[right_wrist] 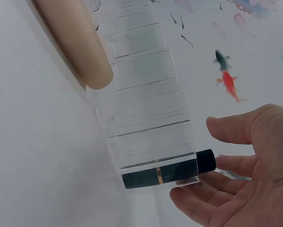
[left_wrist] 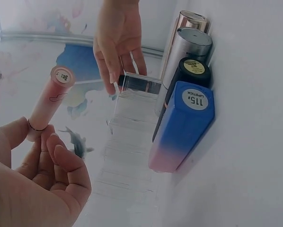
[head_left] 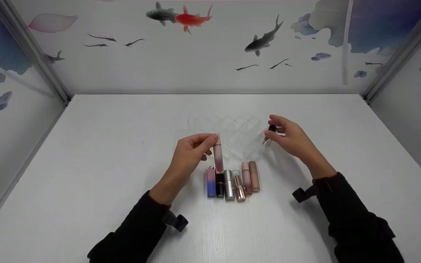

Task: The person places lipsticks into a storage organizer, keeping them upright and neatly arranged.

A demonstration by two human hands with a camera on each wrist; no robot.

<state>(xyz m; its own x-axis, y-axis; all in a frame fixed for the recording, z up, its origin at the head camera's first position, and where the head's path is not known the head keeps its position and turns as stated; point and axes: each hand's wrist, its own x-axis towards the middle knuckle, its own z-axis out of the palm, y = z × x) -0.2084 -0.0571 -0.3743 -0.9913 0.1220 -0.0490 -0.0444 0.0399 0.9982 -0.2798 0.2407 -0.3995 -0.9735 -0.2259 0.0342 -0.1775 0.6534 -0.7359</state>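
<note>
My left hand [head_left: 190, 151] pinches the top of a pink lip gloss tube [head_left: 218, 159] between thumb and fingers, holding it upright above the row of cosmetics. In the left wrist view the gloss [left_wrist: 50, 99] shows a round label on its base. A black lipstick with a gold band [right_wrist: 179, 171] stands in the end compartment of a clear lipstick organizer [right_wrist: 141, 104], its top sticking out. Around that end is my right hand [head_left: 292, 140]. Its thumb stands apart from the lipstick, and its other fingers lie beside the lipstick top and the organizer's edge.
In front of the organizer stand a blue-pink lipstick [head_left: 211, 184], a black one [head_left: 220, 186], a silver one [head_left: 229, 186], a rose-gold one [head_left: 239, 188], a pink tube [head_left: 246, 177] and a tan tube [head_left: 254, 177]. Printed panels [head_left: 122, 69] border the white table [head_left: 97, 146].
</note>
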